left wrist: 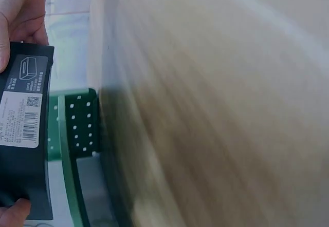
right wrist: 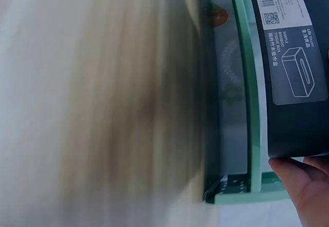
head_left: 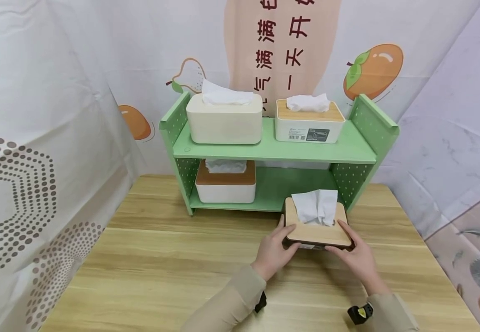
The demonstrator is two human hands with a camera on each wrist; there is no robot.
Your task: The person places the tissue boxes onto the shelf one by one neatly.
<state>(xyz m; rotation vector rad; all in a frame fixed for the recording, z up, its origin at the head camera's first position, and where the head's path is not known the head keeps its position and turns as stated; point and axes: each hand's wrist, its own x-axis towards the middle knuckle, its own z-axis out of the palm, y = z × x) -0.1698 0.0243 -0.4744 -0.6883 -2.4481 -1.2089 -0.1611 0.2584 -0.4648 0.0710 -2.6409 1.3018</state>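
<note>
Both hands hold a black tissue box (head_left: 317, 233) with a light wooden lid and white tissue sticking out of its top. My left hand (head_left: 274, 249) grips its left end and my right hand (head_left: 354, 253) its right end, thumbs on the near side. The box is raised off the table at the front right of the green shelf's (head_left: 273, 184) lower level. In the left wrist view, a white label with a barcode (left wrist: 21, 119) shows on the black side. The right wrist view shows the same box (right wrist: 293, 129) close to the green shelf edge.
On the upper shelf stand a cream tissue box (head_left: 225, 122) and a white box with a wooden lid (head_left: 306, 127). A white box with a brown lid (head_left: 225, 191) sits at the lower left. The shelf stands on a wooden table (head_left: 173, 267) before a printed curtain (head_left: 140, 55).
</note>
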